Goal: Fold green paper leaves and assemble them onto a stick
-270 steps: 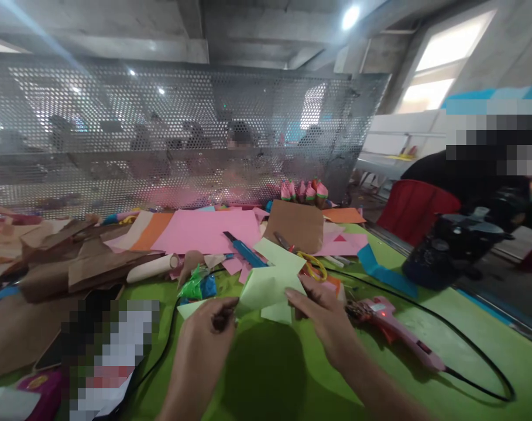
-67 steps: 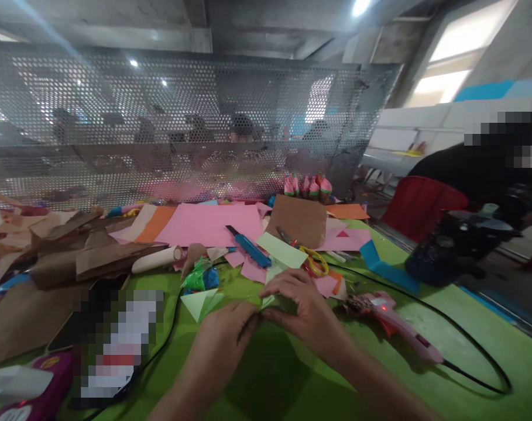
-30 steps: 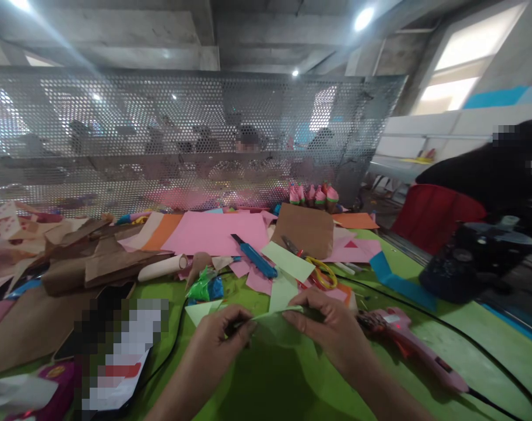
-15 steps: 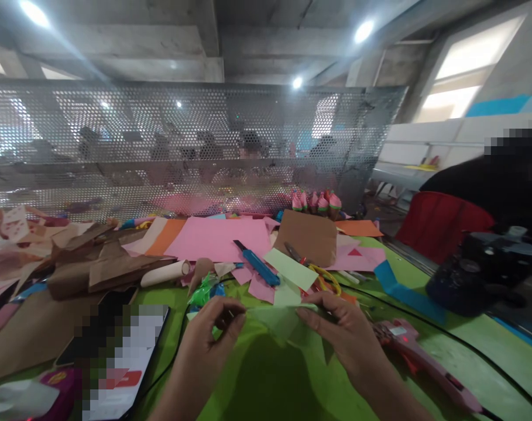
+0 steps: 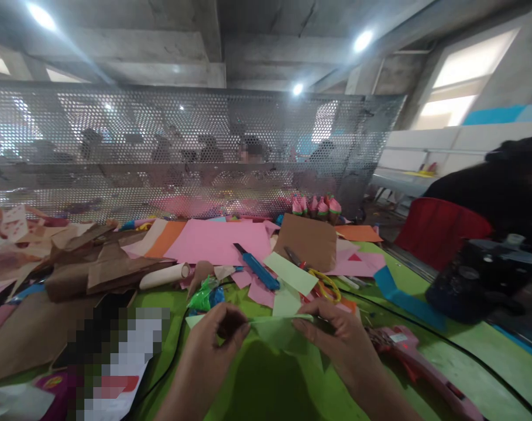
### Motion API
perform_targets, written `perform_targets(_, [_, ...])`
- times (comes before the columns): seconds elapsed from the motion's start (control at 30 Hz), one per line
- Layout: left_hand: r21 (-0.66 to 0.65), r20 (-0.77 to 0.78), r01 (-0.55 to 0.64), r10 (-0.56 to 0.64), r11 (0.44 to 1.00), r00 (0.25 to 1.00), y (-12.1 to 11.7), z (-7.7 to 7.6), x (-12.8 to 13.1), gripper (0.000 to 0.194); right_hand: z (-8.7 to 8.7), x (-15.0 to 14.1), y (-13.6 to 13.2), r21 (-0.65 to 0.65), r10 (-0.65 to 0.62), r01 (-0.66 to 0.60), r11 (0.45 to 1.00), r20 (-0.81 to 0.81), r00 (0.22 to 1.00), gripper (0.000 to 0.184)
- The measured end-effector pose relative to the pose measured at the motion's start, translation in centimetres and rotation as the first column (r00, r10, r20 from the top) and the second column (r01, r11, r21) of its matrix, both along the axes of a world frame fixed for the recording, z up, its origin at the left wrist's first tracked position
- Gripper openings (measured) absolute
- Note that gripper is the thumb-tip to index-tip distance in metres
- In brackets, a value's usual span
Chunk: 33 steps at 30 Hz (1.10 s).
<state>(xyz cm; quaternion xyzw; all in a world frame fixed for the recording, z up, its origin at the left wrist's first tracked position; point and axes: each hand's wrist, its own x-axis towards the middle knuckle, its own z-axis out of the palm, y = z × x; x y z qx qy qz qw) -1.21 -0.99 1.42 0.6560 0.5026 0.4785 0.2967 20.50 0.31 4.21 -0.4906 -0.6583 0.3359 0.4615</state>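
A pale green sheet of paper [image 5: 278,331] is held a little above the green table [image 5: 270,386] between both hands. My left hand [image 5: 217,345] pinches its left end with fingers curled closed. At the paper's right end, my right hand [image 5: 336,339] grips it with thumb and fingers pressed together. Other pale green pieces [image 5: 289,273] lie just beyond the hands.
A pink glue gun [image 5: 417,362] with a black cord lies to the right. Beyond the hands lie a blue utility knife [image 5: 257,269], yellow-handled scissors [image 5: 325,285], pink sheets [image 5: 217,241] and brown paper [image 5: 307,241]. A perforated metal screen [image 5: 182,146] stands behind. A person in black sits far right.
Both hands lifted the pale green paper off the table and now hold it stretched out between them. The camera view tilted upward slightly.
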Motion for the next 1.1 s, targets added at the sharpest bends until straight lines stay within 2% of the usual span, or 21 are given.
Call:
perform_targets(0.17, [-0.027,-0.061,0.025,-0.027,0.999,0.998,0.2,0.0,-0.9,0.010,0.1,-0.2,-0.3,0.011,0.028,-0.029,1.000,0.032,0.999,0.021])
perform_targets(0.23, [0.025,-0.098,-0.026,0.028,0.999,0.995,0.2,0.4,-1.4,0.010,0.2,-0.3,-0.4,0.034,0.039,-0.041,0.999,0.063,0.997,0.021])
perform_targets(0.3, [0.129,-0.143,-0.073,0.091,0.989,0.986,0.2,0.8,-1.6,0.009,0.1,-0.3,-0.5,0.060,0.034,-0.040,0.997,0.100,0.994,0.019])
perform_targets(0.37, [0.223,-0.218,-0.007,0.057,0.975,0.974,0.1,1.2,-1.1,0.012,-0.1,-0.4,-0.6,0.078,0.029,-0.039,0.996,0.130,0.991,0.019])
perform_targets(0.43, [0.248,-0.316,0.121,-0.038,0.961,0.948,-0.2,1.4,-0.2,0.019,-0.3,-0.5,-0.7,0.081,0.046,-0.059,0.995,0.149,0.988,0.019])
perform_targets(0.53, [0.192,-0.400,0.186,-0.096,0.964,0.912,-0.6,1.4,1.3,0.015,-0.6,-0.9,-0.9,0.079,0.069,-0.084,0.993,0.173,0.982,0.021])
perform_targets(0.6, [0.143,-0.391,0.174,-0.106,0.974,0.914,-0.8,1.2,1.7,0.009,-0.6,-1.1,-1.1,0.081,0.069,-0.086,0.993,0.191,0.979,0.022])
perform_targets(0.8, [0.084,-0.320,0.115,-0.082,0.990,0.944,-0.9,1.0,1.4,0.013,-0.5,-1.4,-1.1,0.064,0.086,-0.096,0.993,0.138,0.987,0.019])
perform_targets(0.97, [0.044,-0.334,0.177,-0.152,0.983,0.930,-0.7,2.0,1.6,0.009,0.0,-1.7,-1.0,0.093,0.052,-0.069,0.993,0.174,0.983,0.018])
perform_targets(1.1, [0.042,-0.345,0.157,-0.134,0.987,0.929,-0.5,2.7,1.4,0.012,1.0,-2.0,-0.8,0.111,0.098,-0.119,0.987,0.177,0.979,0.008])
